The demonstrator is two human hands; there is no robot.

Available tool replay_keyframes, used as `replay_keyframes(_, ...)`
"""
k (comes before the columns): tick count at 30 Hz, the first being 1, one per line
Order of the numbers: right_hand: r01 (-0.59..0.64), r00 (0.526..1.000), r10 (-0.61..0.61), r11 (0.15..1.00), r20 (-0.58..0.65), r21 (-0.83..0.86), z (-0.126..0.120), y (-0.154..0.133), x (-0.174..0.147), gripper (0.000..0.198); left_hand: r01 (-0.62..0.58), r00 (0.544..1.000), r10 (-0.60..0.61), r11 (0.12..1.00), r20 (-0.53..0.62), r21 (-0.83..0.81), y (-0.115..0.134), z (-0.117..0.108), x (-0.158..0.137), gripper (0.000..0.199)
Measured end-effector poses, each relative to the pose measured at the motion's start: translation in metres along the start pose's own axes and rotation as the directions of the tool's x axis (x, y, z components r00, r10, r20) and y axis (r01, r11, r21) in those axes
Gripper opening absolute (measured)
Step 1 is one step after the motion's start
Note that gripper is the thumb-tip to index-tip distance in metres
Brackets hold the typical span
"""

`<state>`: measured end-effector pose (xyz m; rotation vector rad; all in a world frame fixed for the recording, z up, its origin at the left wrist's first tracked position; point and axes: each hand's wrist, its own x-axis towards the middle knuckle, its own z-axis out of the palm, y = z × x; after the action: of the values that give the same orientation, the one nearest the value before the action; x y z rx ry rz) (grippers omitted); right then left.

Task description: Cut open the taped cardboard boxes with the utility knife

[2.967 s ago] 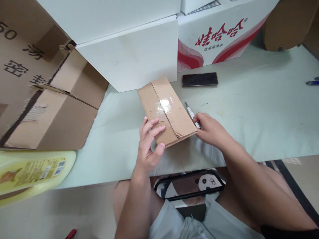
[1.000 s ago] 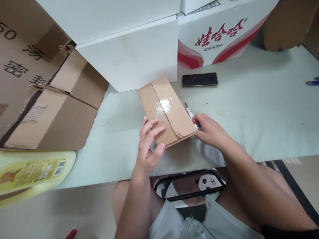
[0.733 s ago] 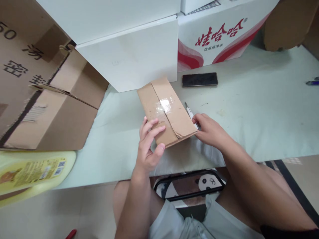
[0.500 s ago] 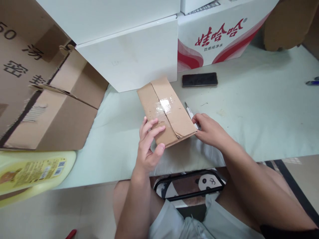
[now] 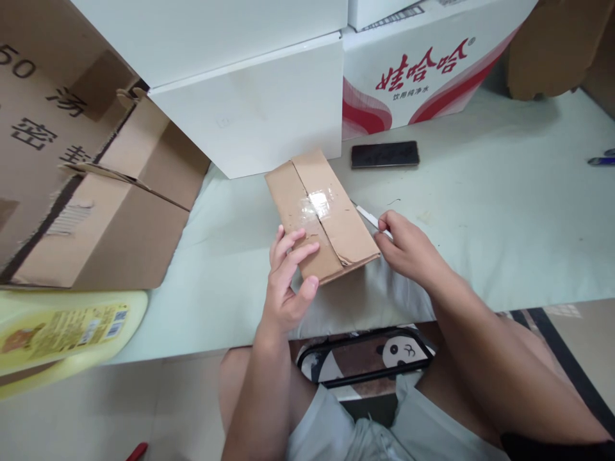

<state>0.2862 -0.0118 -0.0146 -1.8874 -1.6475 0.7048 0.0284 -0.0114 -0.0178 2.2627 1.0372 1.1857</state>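
Note:
A small brown cardboard box (image 5: 331,211) stands at an angle on the covered table, clear tape (image 5: 319,202) across its top seam. My left hand (image 5: 288,275) holds its near left corner, fingers spread over the top and side, thumb at the near edge. Closed round a slim white utility knife (image 5: 368,216), my right hand (image 5: 406,246) is just right of the box. The knife's tip points up and left, against or behind the box's right edge; whether it touches, I cannot tell.
Behind the box lies a black phone (image 5: 385,154), near white cartons (image 5: 259,102) and a red-lettered carton (image 5: 418,83). Large opened cardboard (image 5: 129,224) and a yellow bottle (image 5: 72,333) stand left. Pens (image 5: 601,161) lie far right. The table's front edge borders my knees.
My right hand has moved slightly right and up, away from the box's near right corner. The knife now lies flatter, its tip nearer the box's side. My left hand and the box stay put.

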Motion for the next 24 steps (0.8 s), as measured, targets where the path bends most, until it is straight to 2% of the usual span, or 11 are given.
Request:
replay_keyframes(3, -0.037, 0.997, 0.041, 0.997, -0.059, 0.069, -0.004, -0.003, 0.0, 0.011, -0.008, 1.0, 0.008, 1.0, 0.001, -0.011, 0.0, 0.0, 0.0, 0.037)
replay_keyframes(7, -0.007, 0.978, 0.053, 0.975, -0.201, 0.222, -0.009, -0.008, -0.002, 0.019, -0.015, 1.0, 0.015, 1.0, 0.021, -0.022, 0.002, -0.002, 0.0, 0.037)
replay_keyframes(10, 0.057, 0.939, 0.069, 0.934, -0.336, 0.352, -0.012, -0.013, -0.006, 0.017, -0.019, 0.999, 0.02, 1.0, 0.039, -0.024, 0.007, -0.004, 0.001, 0.037)
replay_keyframes(15, 0.23, 0.888, 0.058, 0.803, -0.457, 0.549, -0.02, -0.024, -0.013, 0.041, -0.047, 0.993, 0.048, 0.999, 0.108, -0.015, 0.021, -0.006, 0.003, 0.038)
replay_keyframes(18, 0.325, 0.881, 0.076, 0.622, -0.468, 0.713, -0.033, -0.034, -0.017, 0.038, -0.055, 0.988, 0.057, 0.998, 0.141, -0.014, 0.028, -0.003, 0.002, 0.038)
replay_keyframes(20, 0.305, 0.901, 0.113, 0.519, -0.418, 0.799, -0.045, -0.042, -0.022, 0.032, -0.043, 0.984, 0.046, 0.999, 0.174, -0.022, 0.031, -0.001, 0.001, 0.041)
replay_keyframes(24, 0.244, 0.936, 0.094, 0.524, -0.34, 0.816, -0.064, -0.055, -0.035, 0.023, -0.021, 0.977, 0.032, 0.998, 0.21, -0.056, 0.033, 0.005, -0.002, 0.044)
